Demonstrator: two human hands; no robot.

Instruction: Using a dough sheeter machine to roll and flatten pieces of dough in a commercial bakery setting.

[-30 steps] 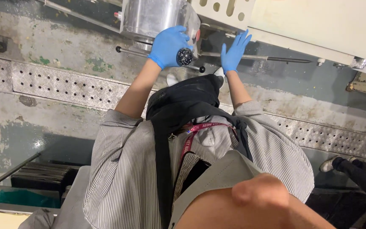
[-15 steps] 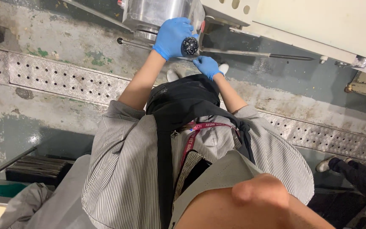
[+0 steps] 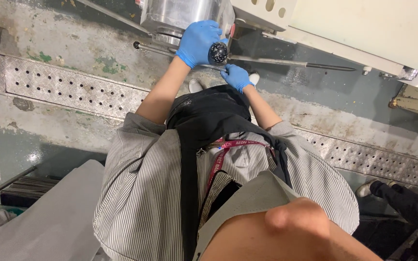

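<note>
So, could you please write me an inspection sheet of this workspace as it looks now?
Surface: worn grey floor, stained, with perforated metal drain covers.
Job's things: black round knob on a steel machine; thin metal rod beside it.
Clutter: grey cloth at lower left.
Hands: left hand, blue-gloved, wrapped around the knob; right hand, blue-gloved, just below it at the rod.
Cables: nothing seen.
Surroundings: cream machine housing at upper right; another person's dark shoe at lower right.
</note>
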